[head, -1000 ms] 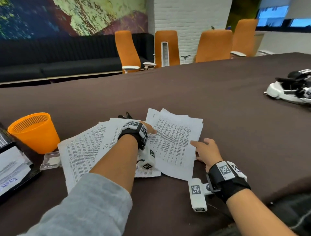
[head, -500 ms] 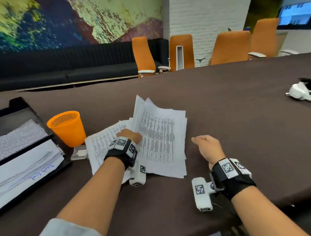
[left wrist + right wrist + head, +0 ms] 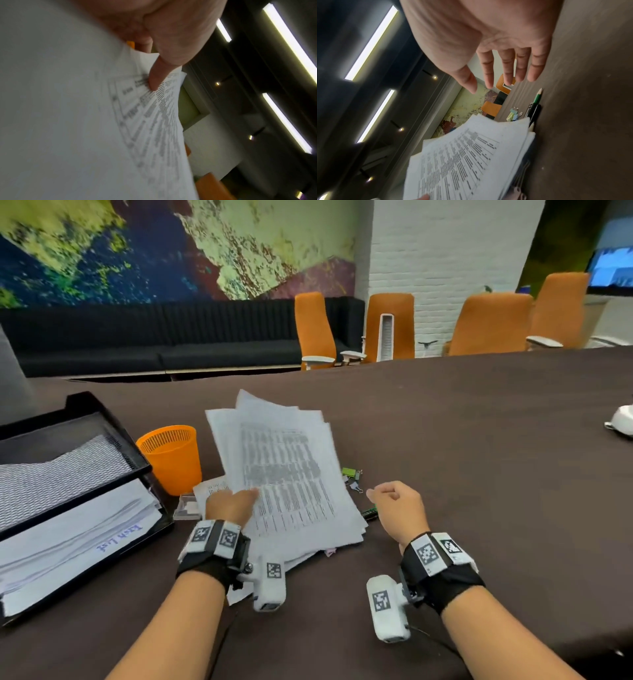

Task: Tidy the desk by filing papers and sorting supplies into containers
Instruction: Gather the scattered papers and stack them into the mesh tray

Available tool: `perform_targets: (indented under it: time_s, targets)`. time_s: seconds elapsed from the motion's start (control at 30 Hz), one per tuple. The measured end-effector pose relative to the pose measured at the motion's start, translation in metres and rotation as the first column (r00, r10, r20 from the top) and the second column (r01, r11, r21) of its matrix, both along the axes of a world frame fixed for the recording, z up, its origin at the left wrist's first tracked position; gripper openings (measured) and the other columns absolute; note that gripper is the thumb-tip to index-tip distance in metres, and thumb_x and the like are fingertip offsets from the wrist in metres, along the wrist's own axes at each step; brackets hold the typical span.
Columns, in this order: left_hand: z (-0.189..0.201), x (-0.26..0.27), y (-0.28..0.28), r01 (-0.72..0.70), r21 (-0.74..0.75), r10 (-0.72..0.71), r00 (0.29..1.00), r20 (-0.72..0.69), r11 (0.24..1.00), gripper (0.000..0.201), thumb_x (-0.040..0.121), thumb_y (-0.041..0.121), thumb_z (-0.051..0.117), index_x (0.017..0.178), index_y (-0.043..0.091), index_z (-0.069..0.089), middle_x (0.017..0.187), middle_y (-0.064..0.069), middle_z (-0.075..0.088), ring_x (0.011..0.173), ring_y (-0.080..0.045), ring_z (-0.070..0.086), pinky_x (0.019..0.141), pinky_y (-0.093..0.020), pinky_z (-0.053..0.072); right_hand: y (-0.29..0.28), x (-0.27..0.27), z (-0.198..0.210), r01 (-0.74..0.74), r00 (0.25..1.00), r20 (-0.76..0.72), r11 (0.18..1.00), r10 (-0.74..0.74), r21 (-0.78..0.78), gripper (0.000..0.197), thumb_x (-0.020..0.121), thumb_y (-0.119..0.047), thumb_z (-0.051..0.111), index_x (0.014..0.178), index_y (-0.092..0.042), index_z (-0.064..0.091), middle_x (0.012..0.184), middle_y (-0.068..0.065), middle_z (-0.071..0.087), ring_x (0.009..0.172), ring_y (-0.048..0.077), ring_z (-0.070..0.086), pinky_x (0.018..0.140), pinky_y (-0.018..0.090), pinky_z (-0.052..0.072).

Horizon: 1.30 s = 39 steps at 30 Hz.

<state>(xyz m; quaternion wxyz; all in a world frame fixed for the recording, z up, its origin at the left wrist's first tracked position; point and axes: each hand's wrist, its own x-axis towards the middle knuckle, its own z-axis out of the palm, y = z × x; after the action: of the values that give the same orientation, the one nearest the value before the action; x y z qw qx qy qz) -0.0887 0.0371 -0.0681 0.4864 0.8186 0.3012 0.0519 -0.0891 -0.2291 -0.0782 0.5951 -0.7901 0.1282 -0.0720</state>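
My left hand (image 3: 233,503) grips a stack of printed papers (image 3: 284,470) by its lower left edge and tilts it up off the table. In the left wrist view the thumb (image 3: 155,78) presses on the top sheet of the papers (image 3: 145,121). My right hand (image 3: 397,508) hovers just right of the stack, holding nothing; its fingers (image 3: 505,70) hang relaxed and spread above the table. Binder clips (image 3: 352,477) and pens (image 3: 369,512) lie uncovered by the stack's right edge; the clips (image 3: 513,115) and pencils (image 3: 537,97) also show in the right wrist view.
A black two-tier paper tray (image 3: 113,433) holding sheets stands at the left. An orange mesh cup (image 3: 171,457) and a small clear box (image 3: 186,506) sit between tray and papers. A white device (image 3: 621,422) lies far right. Orange chairs (image 3: 489,323) line the far edge.
My left hand gathered the spread sheets into one stack and lifted it leftward, uncovering clips and pens. My right hand came off the papers and drew back.
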Motion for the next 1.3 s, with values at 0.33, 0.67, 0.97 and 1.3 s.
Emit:
perform_targets:
  time_s: [0.33,0.67,0.97,1.3]
  targets:
    - [-0.021,-0.034,0.026,-0.083,-0.022,0.082,0.996,-0.03,0.996,0.034,0.089,0.022,0.065,0.116,0.001,0.066,0.118,-0.018,0.065,0.093,-0.034,0.06,0.076,-0.034,0.047,0.054,-0.002,-0.006,-0.136,0.991,-0.009,0.991,0.136,-0.009,0.01,0.084,-0.022,0.067,0.08,-0.015,0.065,0.074,0.0,0.059,0.076,0.021,0.053,0.071,0.032,0.043]
    - [0.05,-0.072,-0.004,0.128,-0.042,-0.088,0.849,0.522,0.991,0.03,0.087,0.006,0.069,0.107,0.022,0.054,0.096,0.005,0.067,0.097,-0.022,0.068,0.078,-0.036,0.055,0.027,-0.026,0.025,-0.089,0.992,0.095,0.993,0.081,0.083,0.015,0.086,-0.023,0.072,0.099,-0.017,0.067,0.109,0.003,0.065,0.106,0.02,0.06,0.082,0.031,0.046]
    - [0.079,-0.114,-0.017,0.595,-0.224,-0.391,0.722,0.571,0.772,0.032,0.084,0.012,0.07,0.114,0.018,0.065,0.11,-0.004,0.074,0.106,-0.025,0.069,0.095,-0.049,0.054,-0.021,-0.076,0.069,-0.525,0.851,0.279,0.729,0.445,0.439,0.051,0.072,-0.014,0.073,0.122,-0.01,0.062,0.117,0.007,0.072,0.109,0.023,0.068,0.084,0.031,0.058]
    - [0.077,-0.117,-0.033,0.553,0.245,-0.578,0.577,0.577,0.796,0.021,0.085,0.043,0.065,0.098,0.059,0.064,0.109,0.014,0.072,0.106,0.001,0.064,0.091,-0.024,0.051,-0.033,-0.09,0.1,-0.452,0.793,0.487,0.889,0.366,0.068,0.022,0.089,-0.007,0.066,0.099,-0.026,0.07,0.104,-0.005,0.075,0.1,0.01,0.07,0.085,0.022,0.055]
